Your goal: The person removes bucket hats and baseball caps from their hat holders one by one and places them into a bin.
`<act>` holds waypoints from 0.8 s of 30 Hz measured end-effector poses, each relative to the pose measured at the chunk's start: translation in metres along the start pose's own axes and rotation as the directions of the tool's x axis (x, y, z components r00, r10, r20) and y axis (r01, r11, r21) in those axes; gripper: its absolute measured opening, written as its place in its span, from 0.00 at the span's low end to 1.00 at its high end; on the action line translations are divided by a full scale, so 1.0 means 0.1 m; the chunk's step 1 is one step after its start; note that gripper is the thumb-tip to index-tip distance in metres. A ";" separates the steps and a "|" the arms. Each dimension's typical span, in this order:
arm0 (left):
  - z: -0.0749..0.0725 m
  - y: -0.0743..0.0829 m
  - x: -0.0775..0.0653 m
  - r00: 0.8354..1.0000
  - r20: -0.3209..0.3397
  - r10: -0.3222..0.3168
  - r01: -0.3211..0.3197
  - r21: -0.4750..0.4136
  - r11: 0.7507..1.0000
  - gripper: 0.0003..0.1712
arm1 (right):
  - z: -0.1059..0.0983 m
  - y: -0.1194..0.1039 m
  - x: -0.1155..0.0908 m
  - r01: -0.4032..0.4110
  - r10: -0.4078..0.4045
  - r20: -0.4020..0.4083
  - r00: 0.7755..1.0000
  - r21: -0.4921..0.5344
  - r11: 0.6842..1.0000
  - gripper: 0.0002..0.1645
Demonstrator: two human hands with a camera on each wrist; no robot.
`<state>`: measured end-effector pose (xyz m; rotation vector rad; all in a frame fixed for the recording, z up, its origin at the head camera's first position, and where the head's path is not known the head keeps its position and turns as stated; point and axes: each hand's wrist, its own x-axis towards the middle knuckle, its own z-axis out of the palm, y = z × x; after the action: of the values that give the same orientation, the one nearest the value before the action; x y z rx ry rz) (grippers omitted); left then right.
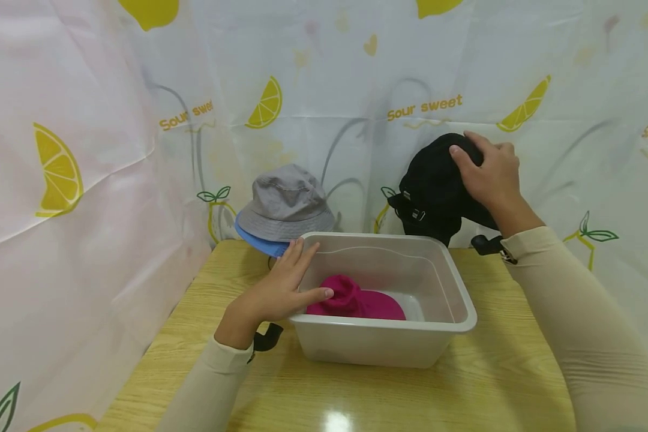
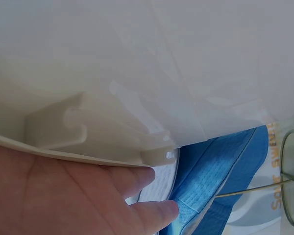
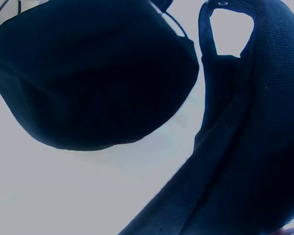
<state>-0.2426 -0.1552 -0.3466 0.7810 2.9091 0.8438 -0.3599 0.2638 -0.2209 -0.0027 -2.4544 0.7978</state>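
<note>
My left hand (image 1: pixel 281 291) rests along the left rim of a white plastic bin (image 1: pixel 372 345), its fingers extended and thumb over the inside. In the left wrist view the palm lies against the bin's outer edge. A magenta cap (image 1: pixel 380 305) lies inside the bin. At the back right, my right hand (image 1: pixel 494 171) grips the crown of a black cap (image 1: pixel 437 162) between thumb and fingers. The right wrist view shows this cap's back opening and strap (image 3: pixel 218 93), with a second black hat (image 3: pixel 98 73) beside it.
Behind the bin's left corner, a grey bucket hat (image 1: pixel 288 201) sits over a blue hat (image 1: pixel 261 240). A wire stand (image 2: pixel 284 181) shows near them. The wooden table (image 1: pixel 194 336) stands against a lemon-printed curtain (image 1: pixel 324 72) at the back and left.
</note>
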 end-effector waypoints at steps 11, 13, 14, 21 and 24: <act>-0.01 0.02 0.00 1.000 0.002 -0.001 0.001 -0.008 1.000 0.61 | -0.06 -0.15 -0.10 0.058 -0.058 -0.009 0.998 0.004 0.998 0.41; -0.01 0.02 0.00 1.000 0.004 0.000 0.000 -0.008 1.000 0.61 | -0.08 -0.17 -0.12 0.062 -0.062 -0.008 0.998 0.009 0.998 0.41; -0.01 0.02 0.00 1.000 0.006 0.000 0.000 -0.008 1.000 0.61 | -0.08 -0.17 -0.13 0.066 -0.066 -0.009 0.998 0.011 0.998 0.41; 0.00 0.02 0.00 1.000 0.005 -0.007 0.007 -0.006 1.000 0.60 | -0.08 -0.23 -0.18 0.093 -0.093 0.003 0.996 0.008 0.996 0.40; -0.01 0.02 -0.01 1.000 0.003 -0.007 0.007 -0.006 1.000 0.60 | -0.08 -0.25 -0.20 0.093 -0.093 0.009 0.996 0.006 0.996 0.40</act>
<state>-0.2416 -0.1548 -0.3452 0.7699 2.9030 0.8501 -0.3344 0.2439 -0.2117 0.1168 -2.4412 0.7653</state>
